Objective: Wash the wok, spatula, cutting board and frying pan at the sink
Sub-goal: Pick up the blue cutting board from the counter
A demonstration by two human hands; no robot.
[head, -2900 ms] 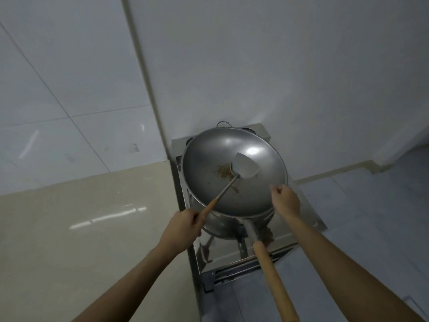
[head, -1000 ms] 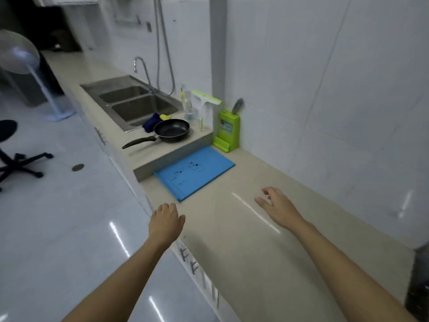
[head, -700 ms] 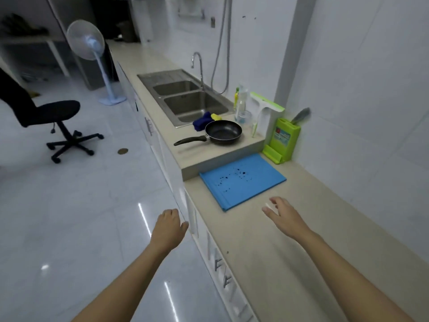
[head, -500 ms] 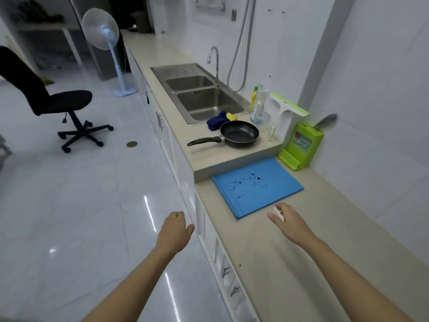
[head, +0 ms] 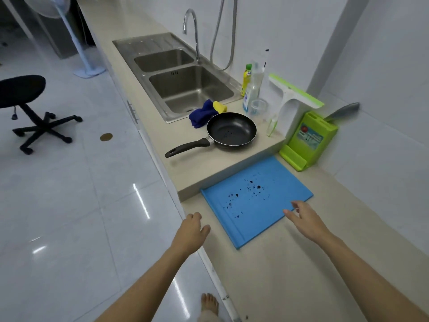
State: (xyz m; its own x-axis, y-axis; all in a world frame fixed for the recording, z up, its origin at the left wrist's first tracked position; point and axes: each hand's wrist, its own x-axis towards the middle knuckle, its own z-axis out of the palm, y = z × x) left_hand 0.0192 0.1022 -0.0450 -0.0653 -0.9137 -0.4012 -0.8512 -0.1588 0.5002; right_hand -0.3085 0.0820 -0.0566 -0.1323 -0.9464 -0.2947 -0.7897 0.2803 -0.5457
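At the near edge of a beige kitchen counter (head: pixel 290 275), a person's two bare forearms reach forward, a bare foot (head: pixel 209 303) visible on the glossy white floor (head: pixel 69 217) below. The left hand (head: pixel 190 231) hovers at the counter's front edge, fingers loosely curled and holding nothing, just left of the blue cutting board (head: pixel 255 201). The right hand (head: pixel 306 221) extends over the board's near right corner, fingers (head: pixel 290 213) spread and straight; whether the fingertips touch the board cannot be told. The board lies flat on the lower counter, speckled with dark spots, its far edge against the step up to a raised section. On that raised section, beyond the board, sits a black frying pan (head: pixel 232 132), upright, its handle pointing left toward the counter's front. Right of the pan stands a green knife block (head: pixel 308 140) with a knife handle protruding, and a white and green squeegee (head: pixel 292 98) leans near the wall. Just beyond the pan lie a blue cloth (head: pixel 200 115) and a yellow sponge (head: pixel 220 106) at the rim of a double steel sink (head: pixel 144 43), with bottles (head: pixel 250 87) to its right. A curved tap (head: pixel 192 26) rises behind the sink. On the far left floor are a black office chair (head: pixel 25 94) and a standing fan (head: pixel 69 31).
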